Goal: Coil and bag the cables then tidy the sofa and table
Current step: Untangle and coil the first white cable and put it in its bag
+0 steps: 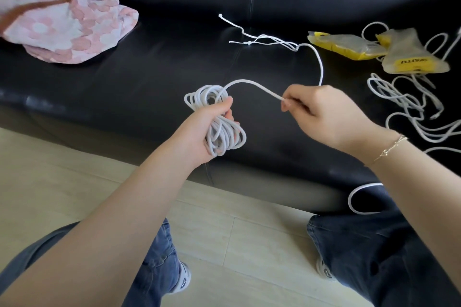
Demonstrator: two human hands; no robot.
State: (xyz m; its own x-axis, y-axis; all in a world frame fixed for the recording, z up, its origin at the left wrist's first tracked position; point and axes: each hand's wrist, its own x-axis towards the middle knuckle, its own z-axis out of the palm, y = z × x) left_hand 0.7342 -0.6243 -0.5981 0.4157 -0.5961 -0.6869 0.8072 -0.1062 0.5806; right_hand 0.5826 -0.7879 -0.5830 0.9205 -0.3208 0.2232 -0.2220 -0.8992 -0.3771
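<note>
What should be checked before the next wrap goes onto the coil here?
1. Coil gripped firmly by left hand: ok, fingers curl round its middle.
2. Right hand has the free cable: ok, pinched between the fingertips.
3. Loops tidy: not ok, they look uneven and overlapping.
4. Tail free to feed: cannot tell; thin cords lie tangled at its far end on the sofa.
5. Bags near: ok, yellow bags lie on the sofa to the right.
6. Other cables out of the way: ok, piled apart on the right.
</note>
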